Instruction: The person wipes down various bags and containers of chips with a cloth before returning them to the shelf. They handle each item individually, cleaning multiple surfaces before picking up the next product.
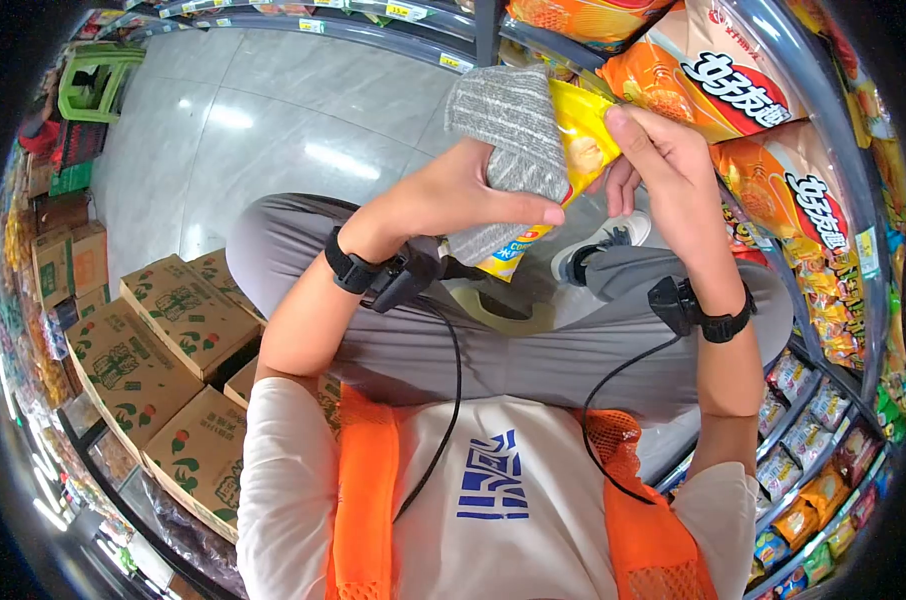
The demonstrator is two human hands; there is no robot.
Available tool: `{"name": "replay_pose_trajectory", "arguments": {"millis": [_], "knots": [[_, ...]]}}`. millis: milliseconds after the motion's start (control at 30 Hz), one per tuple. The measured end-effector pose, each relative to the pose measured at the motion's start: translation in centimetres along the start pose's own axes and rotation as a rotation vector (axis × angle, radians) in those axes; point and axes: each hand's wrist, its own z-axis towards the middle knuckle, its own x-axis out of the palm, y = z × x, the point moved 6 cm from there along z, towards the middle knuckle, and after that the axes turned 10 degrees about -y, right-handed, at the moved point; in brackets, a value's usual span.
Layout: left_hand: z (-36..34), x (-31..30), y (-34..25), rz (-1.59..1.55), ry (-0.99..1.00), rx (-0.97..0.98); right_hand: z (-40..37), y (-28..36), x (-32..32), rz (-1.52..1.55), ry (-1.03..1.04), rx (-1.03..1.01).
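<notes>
A grey striped cloth is wrapped over part of a yellow snack bag. My left hand is closed on the cloth, its thumb lying across the front and its other fingers hidden beneath. My right hand pinches the bag's upper right edge between thumb and fingers. Below the cloth, the bag's lower end shows blue and yellow print. Both are held up in front of my bent knees.
Large orange snack bags fill the shelf on the right, with smaller packets lower down. Cardboard boxes stand at the left. A green plastic stool is at the far left on the grey tiled floor.
</notes>
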Motion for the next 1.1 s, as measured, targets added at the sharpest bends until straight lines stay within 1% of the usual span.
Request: {"name": "replay_pose_trajectory", "arguments": {"millis": [233, 333, 467, 500, 667, 767, 867, 900, 967, 1000, 1033, 1067, 1100], "knots": [[0.0, -0.2, 1.0, 0.005, 0.082, -0.038, 0.4, 0.7, -1.1, -0.005, -0.055, -0.039], [-0.2, 0.4, 0.4, -0.053, 0.122, 0.01, 0.3, 0.9, -2.1, -0.011, -0.091, -0.043], [-0.7, 1.0, 0.3, -0.148, 0.224, 0.007, 0.1, 1.4, -3.7, 0.003, -0.234, -0.039], [-0.9, 1.1, 0.5, -0.155, 0.234, 0.015, 0.0, 1.7, -4.1, 0.007, -0.287, -0.063], [-1.1, 1.3, 1.0, -0.162, 0.311, 0.029, 0.1, 2.4, -6.2, 0.035, -0.419, -0.125], [-1.2, 0.5, 0.8, -0.111, 0.191, 0.112, 0.4, 2.9, -7.2, 0.022, -0.516, -0.203], [-2.0, -0.4, 2.3, 0.243, 0.386, -0.028, 0.6, 3.6, -7.7, 0.016, -0.61, -0.246], [-2.3, -0.4, 3.1, 0.281, 0.421, -0.005, 0.7, 3.5, -7.5, -0.015, -0.628, -0.261], [-2.8, -0.1, 5.3, 0.356, 0.494, 0.041, 1.0, 2.5, -7.2, -0.115, -0.564, -0.206], [-3.0, 0.0, 5.5, 0.433, 0.548, 0.035, 1.1, 2.3, -7.0, -0.165, -0.531, -0.179], [-3.1, 0.2, 5.6, 0.51, 0.602, 0.029, 1.3, 2.3, -5.9, -0.136, -0.412, -0.138], [-3.3, 0.4, 5.6, 0.584, 0.655, 0.021, 1.4, 2.2, -4.8, -0.116, -0.369, -0.128], [-3.7, 0.8, 4.6, 0.431, 0.627, 0.102, 1.8, 1.8, -3.7, -0.095, -0.326, -0.118]]}}
